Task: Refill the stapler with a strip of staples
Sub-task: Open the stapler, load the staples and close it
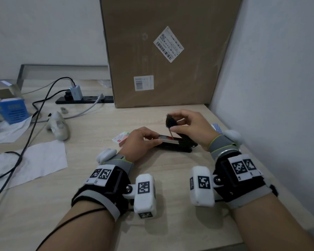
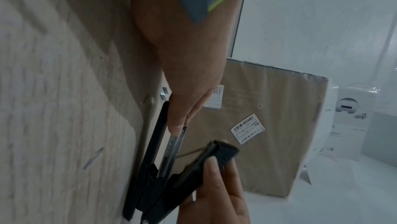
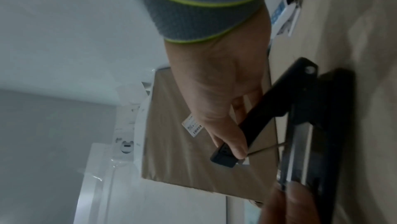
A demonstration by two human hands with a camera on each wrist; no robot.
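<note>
Left fingers: my left hand (image 1: 140, 140) pinched the front end of the metal staple channel (image 2: 171, 153), thumb (image 2: 177, 125) on its tip; whether a strip of staples lay under the fingers I could not tell.
Right fingers: my right hand (image 1: 190, 127) curled round the raised black top arm (image 3: 253, 118), gripping it near its free end, well up off the channel.
Pusher rod: a thin rod (image 3: 264, 149) ran from the raised arm down toward the channel.
Stapler: the stapler (image 1: 178, 144) sat on the table (image 1: 170, 223) between my two hands, base flat, hinge toward my right wrist.
Key relation: its long axis ran left to right across me; the open front pointed at my left fingers, so I judged the left hand nearer for seating staples and the right for closing.
Staple box: a small pink-and-white box (image 1: 121, 138) lay just beside my left hand, print too small to read.
Writing: the cardboard box (image 1: 161, 51) at the wall bore a barcode label (image 2: 247, 130) reading roughly "15 Y5 EE 15 X 32"; the rest was illegible.
Other: a power strip (image 1: 85, 99) with cables lay far left.
</note>
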